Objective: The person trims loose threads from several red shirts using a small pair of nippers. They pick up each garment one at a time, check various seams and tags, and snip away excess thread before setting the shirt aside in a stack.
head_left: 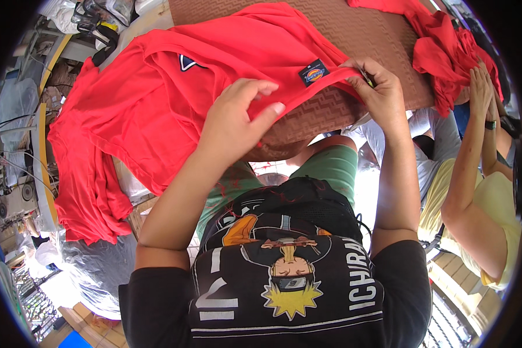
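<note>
On the brown surface, both hands, left and right, pinch a red shirt beside its dark square label.

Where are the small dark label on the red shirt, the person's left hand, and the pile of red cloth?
Dark label point(314, 72), head view: centre of the patch.
Left hand point(233, 119), head view: back of the hand.
Red cloth pile point(441, 55), head view: middle of the heap.

The shirt is bright red with a small dark-blue label. The worktop is brown with a zigzag weave. Another red garment heap lies on it.
</note>
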`<state>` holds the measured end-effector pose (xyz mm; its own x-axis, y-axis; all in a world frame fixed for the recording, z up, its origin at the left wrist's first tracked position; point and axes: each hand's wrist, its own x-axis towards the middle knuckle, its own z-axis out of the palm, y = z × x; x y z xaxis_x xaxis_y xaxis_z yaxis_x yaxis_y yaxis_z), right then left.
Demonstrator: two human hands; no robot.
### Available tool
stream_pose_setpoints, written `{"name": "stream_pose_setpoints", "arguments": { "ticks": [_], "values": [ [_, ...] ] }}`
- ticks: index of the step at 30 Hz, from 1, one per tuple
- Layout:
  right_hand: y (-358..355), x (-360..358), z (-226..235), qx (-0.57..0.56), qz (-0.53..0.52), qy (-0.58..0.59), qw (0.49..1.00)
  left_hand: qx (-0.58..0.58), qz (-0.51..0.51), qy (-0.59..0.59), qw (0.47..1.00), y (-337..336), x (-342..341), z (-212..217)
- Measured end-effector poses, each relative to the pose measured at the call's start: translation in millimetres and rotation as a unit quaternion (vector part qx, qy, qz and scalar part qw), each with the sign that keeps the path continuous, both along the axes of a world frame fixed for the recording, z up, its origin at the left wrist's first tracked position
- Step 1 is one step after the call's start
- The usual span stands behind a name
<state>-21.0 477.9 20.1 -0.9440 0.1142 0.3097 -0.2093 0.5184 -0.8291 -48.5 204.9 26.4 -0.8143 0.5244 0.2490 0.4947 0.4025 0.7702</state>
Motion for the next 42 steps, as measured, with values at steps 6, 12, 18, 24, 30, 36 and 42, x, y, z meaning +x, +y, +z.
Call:
{"name": "stream_pose_setpoints", "arguments": {
  "ticks": [6,12,18,24,30,36,42],
  "values": [
    [-4,0,8,0.025,-0.002,-0.029,0.999,-0.024,0.005,0.083,0.996,34,9,-15],
    [-12,3,20,0.071,-0.089,0.064,0.991,0.164,-0.003,-0.302,0.939,17,0,6],
    [-65,20,23,0.045,0.098,0.098,0.989,0.209,-0.001,-0.332,0.92,9,-4,2],
    [-72,19,10,0.108,0.12,0.075,0.984,0.23,-0.004,-0.398,0.888,11,-2,14],
    [-70,12,5,-0.055,0.101,0.073,0.991,0.255,-0.03,-0.362,0.896,12,-4,3],
    [-74,15,0,-0.057,0.082,0.046,0.994,0.165,0.018,-0.15,0.975,22,7,-3],
    [-83,27,18,0.078,0.092,0.058,0.991,0.003,0.04,-0.029,0.999,23,14,8]
  ]
}}
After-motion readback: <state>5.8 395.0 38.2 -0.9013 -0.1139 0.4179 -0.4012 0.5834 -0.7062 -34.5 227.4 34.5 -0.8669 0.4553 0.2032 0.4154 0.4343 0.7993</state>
